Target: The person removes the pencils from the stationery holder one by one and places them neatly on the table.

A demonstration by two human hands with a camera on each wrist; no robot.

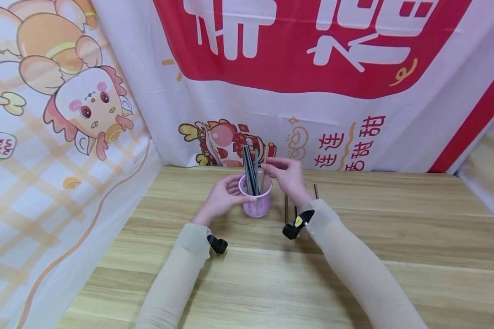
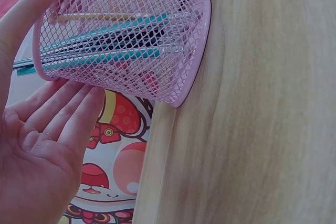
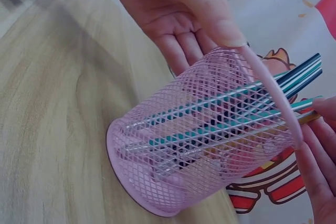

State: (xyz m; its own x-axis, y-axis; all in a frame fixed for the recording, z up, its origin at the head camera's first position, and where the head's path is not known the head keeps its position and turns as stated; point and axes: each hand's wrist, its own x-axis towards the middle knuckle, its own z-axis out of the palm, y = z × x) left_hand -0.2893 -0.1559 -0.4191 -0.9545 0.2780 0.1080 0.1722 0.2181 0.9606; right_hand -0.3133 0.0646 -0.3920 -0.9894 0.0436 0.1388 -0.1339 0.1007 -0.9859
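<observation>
A pink mesh pen cup (image 1: pixel 257 208) stands upright on the table, holding several slim sticks (image 1: pixel 249 167) in black, silver and teal. My left hand (image 1: pixel 222 196) grips it from the left, thumb at the near rim and fingers behind the mesh. Over the cup's right side, my right hand (image 1: pixel 288 178) pinches the upper part of a gold-coloured slim stick (image 1: pixel 265 153), whose lower part is inside the cup. Through the mesh in the right wrist view, teal sticks (image 3: pixel 210 129) show silvery lower ends.
On the wooden table (image 1: pixel 247 283), a gold-brown stick (image 1: pixel 287 208) and another brown stick (image 1: pixel 316 191) lie right of the cup, partly hidden by my right wrist. A printed cloth (image 1: pixel 238 105) hangs close behind, with another cloth (image 1: pixel 119 183) along the left.
</observation>
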